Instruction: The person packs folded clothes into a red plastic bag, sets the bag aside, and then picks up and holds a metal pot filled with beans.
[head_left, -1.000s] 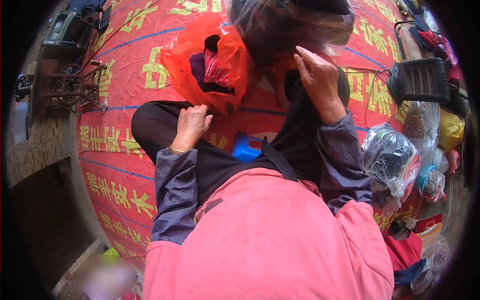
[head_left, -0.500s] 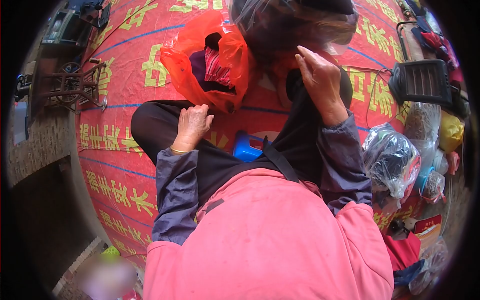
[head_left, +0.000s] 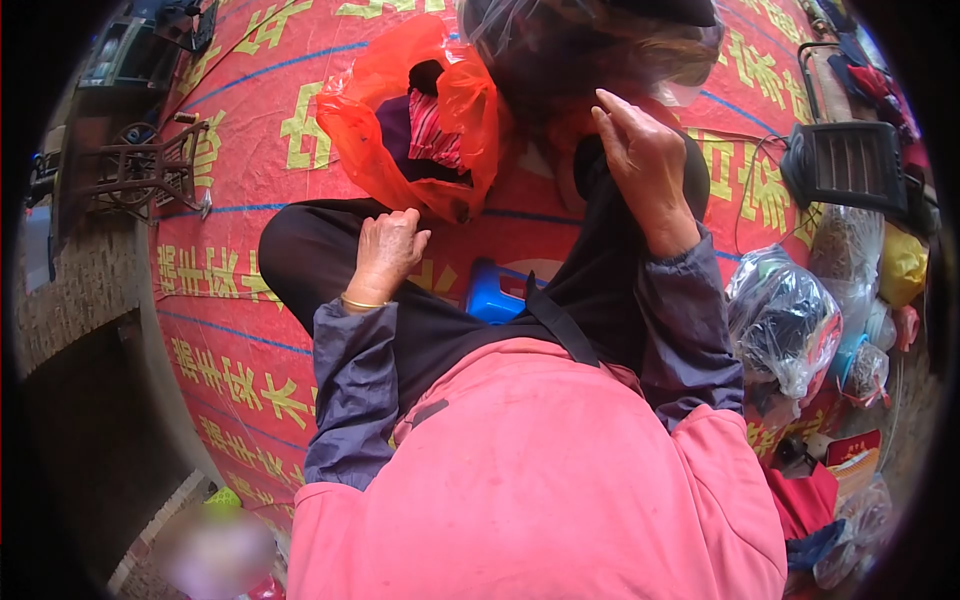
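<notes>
My left hand [head_left: 388, 255] rests on the left leg of my black trousers [head_left: 315, 245], fingers curled in and the thumb lying to the right; nothing shows in it. Over my right knee, my right hand [head_left: 645, 165] has its fingers stretched out and holds nothing. Just ahead of the left hand stands an orange-red plastic bag [head_left: 355, 125], its mouth wide, with red striped cloth [head_left: 433, 132] and dark purple cloth [head_left: 395, 130] inside. Beyond the right hand sits a large clear plastic bag [head_left: 590, 60] of dark contents.
A blue plastic stool [head_left: 492, 293] shows between my legs. Red sheeting with yellow characters [head_left: 240, 330] covers the ground. To the right are a black slatted appliance [head_left: 845, 168] with a cord, clear bags [head_left: 785, 320] and a yellow bag [head_left: 903, 265]. A brown metal frame [head_left: 150, 170] stands left.
Both hands stay in place over my legs. The view shifts very slightly; nothing is taken up or let go.
</notes>
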